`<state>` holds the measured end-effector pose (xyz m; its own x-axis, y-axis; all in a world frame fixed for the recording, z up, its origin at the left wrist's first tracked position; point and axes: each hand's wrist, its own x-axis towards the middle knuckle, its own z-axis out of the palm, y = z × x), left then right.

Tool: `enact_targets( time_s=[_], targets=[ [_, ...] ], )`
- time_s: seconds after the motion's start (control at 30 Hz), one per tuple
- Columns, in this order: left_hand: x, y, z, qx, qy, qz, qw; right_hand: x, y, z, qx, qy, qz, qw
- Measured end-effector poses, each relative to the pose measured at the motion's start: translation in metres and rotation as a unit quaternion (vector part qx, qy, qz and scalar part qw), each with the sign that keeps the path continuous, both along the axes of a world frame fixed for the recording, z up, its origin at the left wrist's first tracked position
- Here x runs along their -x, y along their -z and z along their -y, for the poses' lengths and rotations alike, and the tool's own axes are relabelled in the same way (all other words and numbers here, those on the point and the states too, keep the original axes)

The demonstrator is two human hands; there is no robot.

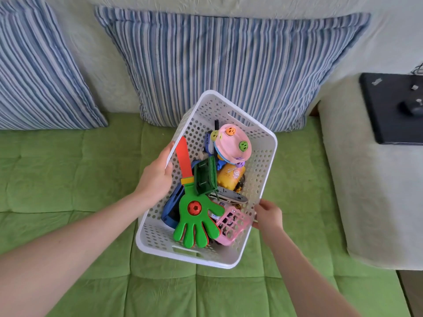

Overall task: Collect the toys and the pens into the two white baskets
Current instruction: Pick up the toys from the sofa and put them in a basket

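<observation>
A white perforated basket (261, 170) sits at an angle over the green sofa seat, filled with toys. On top lie a green hand-shaped clapper with a red handle (194, 216), a pink tambourine (233, 145), a dark green toy block (206, 177), a yellow toy (230, 179) and a small pink basket (231, 225). My left hand (158, 177) grips the basket's left rim. My right hand (267, 213) grips its right rim. Only one white basket is in view, and no pens show.
A green quilted seat cover (68, 179) spreads under the basket. Two blue striped cushions (229, 60) lean against the sofa back. At the right, a black laptop (393, 106) with a mouse lies on the pale armrest.
</observation>
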<state>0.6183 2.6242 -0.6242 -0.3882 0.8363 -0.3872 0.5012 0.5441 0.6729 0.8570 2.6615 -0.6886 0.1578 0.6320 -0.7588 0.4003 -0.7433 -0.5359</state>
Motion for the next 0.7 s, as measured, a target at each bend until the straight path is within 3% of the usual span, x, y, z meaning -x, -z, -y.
enact_targets(
  time_s=[0.17,0.47,0.7],
  targets=[
    [0.014,-0.003,0.011,-0.012,-0.009,0.025,1.000,0.000,-0.026,0.006,-0.047,-0.020,0.047,0.998],
    [0.044,-0.092,0.028,-0.020,-0.011,0.053,0.998,0.027,-0.134,0.024,-0.189,-0.045,0.099,0.976],
    [0.099,-0.172,0.066,-0.032,-0.017,0.110,0.993,0.079,-0.242,0.061,-0.267,0.041,0.035,0.962]
  ],
)
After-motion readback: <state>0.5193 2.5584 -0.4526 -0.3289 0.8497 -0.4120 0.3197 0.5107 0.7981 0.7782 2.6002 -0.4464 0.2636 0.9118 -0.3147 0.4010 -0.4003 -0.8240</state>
